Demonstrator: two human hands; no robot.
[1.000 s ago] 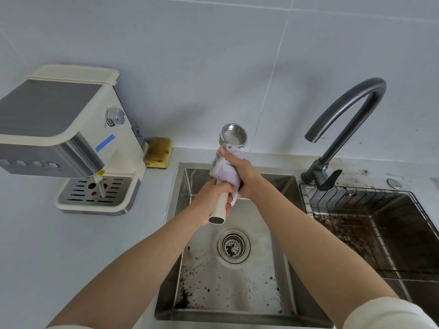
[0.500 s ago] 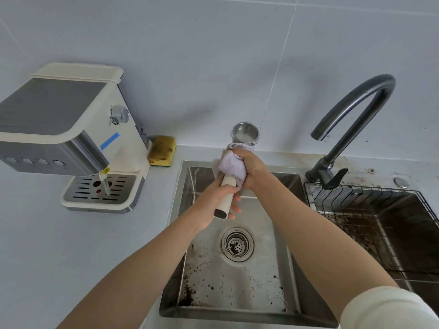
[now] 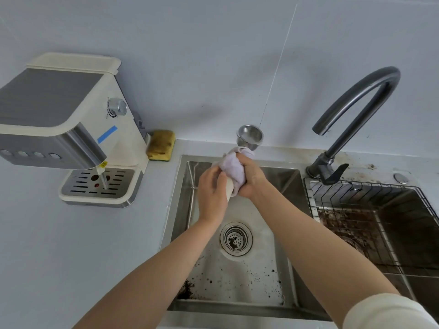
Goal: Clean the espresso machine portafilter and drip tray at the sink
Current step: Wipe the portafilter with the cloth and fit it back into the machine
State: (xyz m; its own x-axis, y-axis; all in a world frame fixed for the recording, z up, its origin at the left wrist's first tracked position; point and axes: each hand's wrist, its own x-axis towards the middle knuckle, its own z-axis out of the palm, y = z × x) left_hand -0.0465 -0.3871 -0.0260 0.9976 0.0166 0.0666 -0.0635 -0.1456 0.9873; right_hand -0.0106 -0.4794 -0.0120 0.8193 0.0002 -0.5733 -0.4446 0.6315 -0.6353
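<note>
Steel portafilter (image 3: 250,137) held over the sink (image 3: 292,269) — its basket pokes out above both hands; left hand (image 3: 212,194) fingers curl round the cream handle, right hand (image 3: 251,179) fingers squeeze a pale cloth (image 3: 234,167) about the neck — drip tray (image 3: 99,186) sits under the espresso machine (image 3: 59,129) on the desk (image 3: 71,257)

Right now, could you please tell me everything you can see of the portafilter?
The portafilter is held over the left sink basin, metal head tilted up and away. Its round steel basket looks shiny and empty. The cream handle is mostly hidden: the left hand grips its lower end, and the right hand presses a pale cloth around it just below the head. No water runs on it.
</note>
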